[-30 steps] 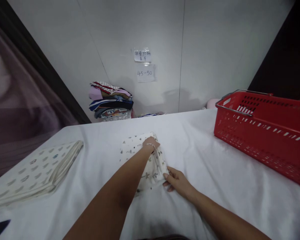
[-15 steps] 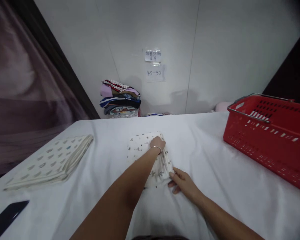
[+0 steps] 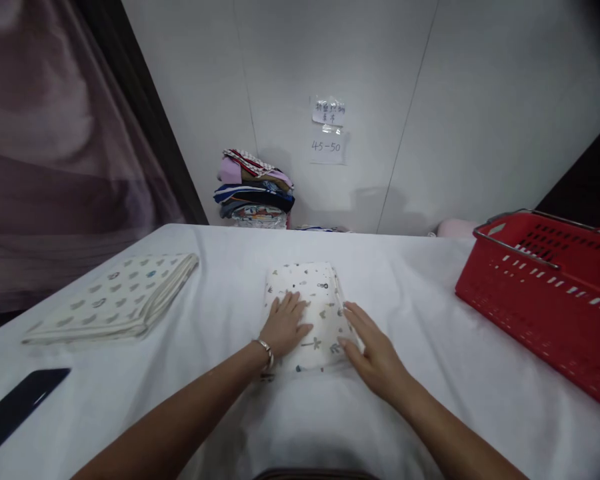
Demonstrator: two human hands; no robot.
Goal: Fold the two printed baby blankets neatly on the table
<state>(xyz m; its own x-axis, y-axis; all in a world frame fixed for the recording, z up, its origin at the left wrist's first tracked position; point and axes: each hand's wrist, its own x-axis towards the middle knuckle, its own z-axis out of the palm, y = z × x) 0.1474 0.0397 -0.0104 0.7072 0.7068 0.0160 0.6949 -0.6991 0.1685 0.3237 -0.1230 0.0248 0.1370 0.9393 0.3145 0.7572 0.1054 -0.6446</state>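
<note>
A folded white cloth (image 3: pixel 323 313) with small grey prints lies in the middle of the white-covered table (image 3: pixel 220 400). On its left part my left hand (image 3: pixel 284 327) rests flat, fingers spread, a bracelet at the wrist. Along the cloth's right edge is my right hand (image 3: pixel 375 350), its fingers stretched out and the thumb apart, touching the edge. Neither hand grips anything. To the left lies another folded cream cloth (image 3: pixel 125 293) with a heart-like grey pattern.
A red plastic basket (image 3: pixel 545 293) with metal handles stands at the right. A dark flat object (image 3: pixel 23 403) lies at the near left. Behind the table is a pile of folded fabrics (image 3: pixel 255 190) against the wall, below paper signs (image 3: pixel 329 130).
My left hand has moved from the cloth's far right edge to its left part and opened flat. My right hand has let go of the near corner. The cloth now lies flatter.
</note>
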